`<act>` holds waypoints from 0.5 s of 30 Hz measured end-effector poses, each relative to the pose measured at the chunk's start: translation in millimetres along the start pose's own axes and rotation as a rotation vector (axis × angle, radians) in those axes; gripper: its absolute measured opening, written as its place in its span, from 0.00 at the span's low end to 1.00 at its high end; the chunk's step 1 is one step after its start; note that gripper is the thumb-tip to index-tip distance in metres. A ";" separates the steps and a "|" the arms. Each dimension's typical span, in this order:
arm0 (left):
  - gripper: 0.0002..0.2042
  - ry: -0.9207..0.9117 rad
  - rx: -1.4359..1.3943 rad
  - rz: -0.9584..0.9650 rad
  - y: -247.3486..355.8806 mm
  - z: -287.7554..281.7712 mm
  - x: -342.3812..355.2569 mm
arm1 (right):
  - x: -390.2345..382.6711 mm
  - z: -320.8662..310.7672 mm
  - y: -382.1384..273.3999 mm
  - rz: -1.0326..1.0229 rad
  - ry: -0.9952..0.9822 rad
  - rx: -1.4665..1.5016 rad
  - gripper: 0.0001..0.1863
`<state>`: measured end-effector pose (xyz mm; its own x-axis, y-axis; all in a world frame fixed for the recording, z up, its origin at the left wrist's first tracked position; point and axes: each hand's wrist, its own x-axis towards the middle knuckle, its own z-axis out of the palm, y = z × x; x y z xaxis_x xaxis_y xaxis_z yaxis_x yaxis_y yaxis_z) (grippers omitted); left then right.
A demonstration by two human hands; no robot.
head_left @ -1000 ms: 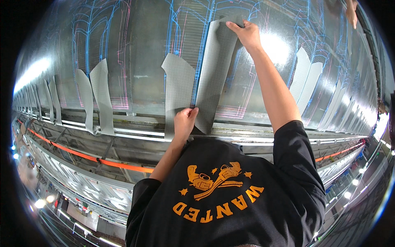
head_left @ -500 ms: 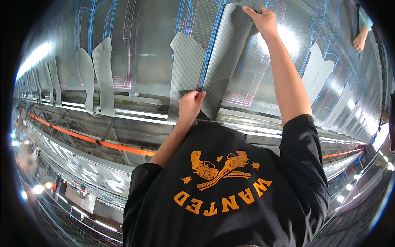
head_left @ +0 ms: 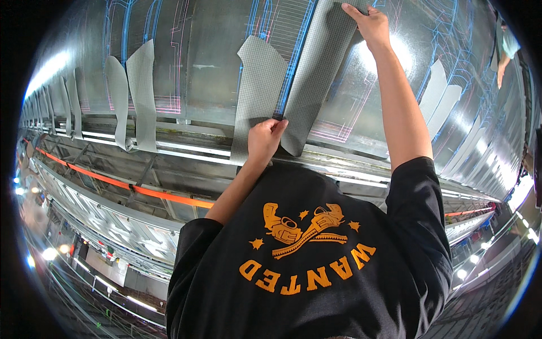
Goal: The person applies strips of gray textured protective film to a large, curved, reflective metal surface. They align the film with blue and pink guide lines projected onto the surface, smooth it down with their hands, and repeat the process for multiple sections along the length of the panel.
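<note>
A long grey cut piece of fabric with a fine grid pattern (head_left: 322, 70) slants across the metal plate in front of me. My right hand (head_left: 371, 27) pinches its far end near the top right corner, thumb pointing left. Down at its near left edge, my left hand (head_left: 265, 141) is closed with thumb and fingers together, gripping the lower edge. Just left of it lies a second grey gridded fabric piece (head_left: 261, 79), wider at the top; its near end hangs over the plate's edge, partly behind my left hand.
Blue and pink lines mark the metal plate (head_left: 212, 68). More grey pieces hang at the left (head_left: 141, 93) and lie at the right (head_left: 437, 104). A metal rail (head_left: 192, 155) and an orange bar (head_left: 152, 192) run nearer me. Another person's hand (head_left: 501, 70) is at the far right.
Both hands keep their grip while the long fabric piece sits slightly farther right and up in view. The other person's hand at the far right has shifted a little and now points downward.
</note>
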<state>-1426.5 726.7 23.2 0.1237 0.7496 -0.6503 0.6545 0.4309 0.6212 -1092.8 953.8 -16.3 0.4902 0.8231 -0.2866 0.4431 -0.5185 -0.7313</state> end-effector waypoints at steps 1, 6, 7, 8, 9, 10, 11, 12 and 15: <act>0.20 -0.002 -0.018 -0.018 0.5 -0.5 0.5 | -0.1 0.1 -0.1 -0.003 -0.010 0.015 0.35; 0.23 -0.033 0.002 -0.023 -1.0 -3.5 3.7 | 0.6 -1.6 -0.8 0.004 -0.019 0.003 0.34; 0.22 -0.020 -0.010 -0.024 -0.4 -3.2 3.6 | 0.6 -1.1 -0.4 0.003 -0.016 0.012 0.34; 0.22 -0.007 -0.021 -0.025 0.4 -2.5 3.6 | 0.4 -0.6 0.0 0.001 -0.013 0.022 0.34; 0.22 0.006 -0.033 -0.026 1.0 -2.1 3.5 | 0.3 -0.2 0.3 -0.001 -0.009 0.031 0.35; 0.22 0.005 -0.037 -0.028 0.7 -2.0 3.6 | -0.5 -0.1 -1.6 0.001 -0.020 0.040 0.34; 0.22 0.004 -0.041 -0.030 0.3 -2.1 3.8 | -1.2 -0.8 -3.5 0.004 -0.030 0.050 0.34; 0.21 0.003 -0.045 -0.032 0.0 -2.2 4.0 | -1.9 -1.7 -5.4 0.006 -0.040 0.059 0.34; 0.21 0.001 -0.018 -0.003 0.0 -3.6 5.0 | -9.9 -4.5 -18.8 0.004 -0.061 0.070 0.33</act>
<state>-1428.6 732.3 21.4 0.1206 0.7488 -0.6517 0.6411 0.4425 0.6270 -1102.6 954.4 3.1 0.4440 0.8350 -0.3250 0.3866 -0.5057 -0.7712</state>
